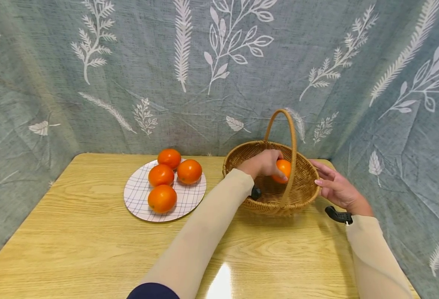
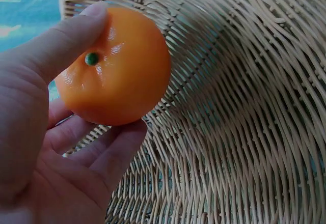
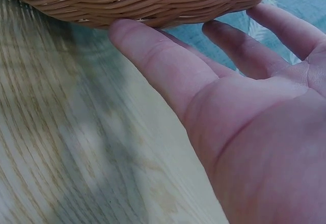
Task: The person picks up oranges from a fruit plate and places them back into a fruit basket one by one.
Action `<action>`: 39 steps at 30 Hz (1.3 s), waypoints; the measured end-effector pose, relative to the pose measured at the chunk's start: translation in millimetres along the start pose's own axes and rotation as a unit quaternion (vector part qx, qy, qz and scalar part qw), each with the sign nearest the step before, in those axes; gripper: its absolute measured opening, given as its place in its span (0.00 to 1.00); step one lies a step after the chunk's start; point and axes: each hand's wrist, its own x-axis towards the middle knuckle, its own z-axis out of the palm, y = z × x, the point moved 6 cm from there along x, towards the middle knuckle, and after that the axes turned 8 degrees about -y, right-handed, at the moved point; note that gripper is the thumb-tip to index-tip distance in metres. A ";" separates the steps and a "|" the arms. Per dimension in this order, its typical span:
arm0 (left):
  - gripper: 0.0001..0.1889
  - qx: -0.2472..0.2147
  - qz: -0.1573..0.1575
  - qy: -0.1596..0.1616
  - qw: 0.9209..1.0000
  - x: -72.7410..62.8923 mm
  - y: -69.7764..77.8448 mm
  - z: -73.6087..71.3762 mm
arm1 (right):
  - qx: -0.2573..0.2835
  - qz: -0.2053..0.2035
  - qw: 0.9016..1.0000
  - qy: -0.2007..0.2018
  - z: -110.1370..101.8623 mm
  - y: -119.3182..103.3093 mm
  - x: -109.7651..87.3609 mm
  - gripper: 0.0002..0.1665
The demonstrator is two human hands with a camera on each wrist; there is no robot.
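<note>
Inside the wicker basket [image 1: 302, 189], my left hand [image 1: 266, 162] holds an orange [image 1: 283, 171] between thumb and fingers. The left wrist view shows the thumb lying over the top of this orange [image 2: 127, 66], beside its green stem spot, with fingers below and the woven wall [image 2: 244, 107] behind. At the basket's right end, my right hand [image 1: 337, 189] touches the outside with its thumb and fingertips. Seen from the right wrist, the thumb and fingers [image 3: 239, 46] are extended and spread against the wicker edge [image 3: 153, 2]. Whether another orange lies in the basket is hidden.
Left of the basket, a round white checked plate [image 1: 137, 199] bears several oranges [image 1: 162, 198]. The basket's tall arched handle [image 1: 292, 145] rises beside my left hand. A leaf-patterned grey-blue cloth [image 1: 204, 112] hangs behind the wooden table [image 1: 92, 249] and along its sides.
</note>
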 end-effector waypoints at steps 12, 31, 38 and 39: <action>0.28 0.078 -0.045 -0.035 0.995 0.3 -4.7 7.3 | 0.004 0.000 1.000 -0.017 2.6 3.5 3.6 0.43; 0.36 0.117 -0.060 -0.082 0.988 -22.8 -4.9 0.3 | 0.008 0.008 1.000 -0.004 2.5 7.4 0.7 0.41; 0.36 0.080 -0.047 -0.045 0.995 -39.6 -4.4 -25.2 | 0.014 -0.006 1.000 -0.006 1.7 4.7 -1.4 0.39; 0.36 0.073 -0.044 -0.039 0.996 -42.6 -4.7 -29.1 | 0.015 -0.009 1.000 -0.006 1.3 4.2 -2.1 0.39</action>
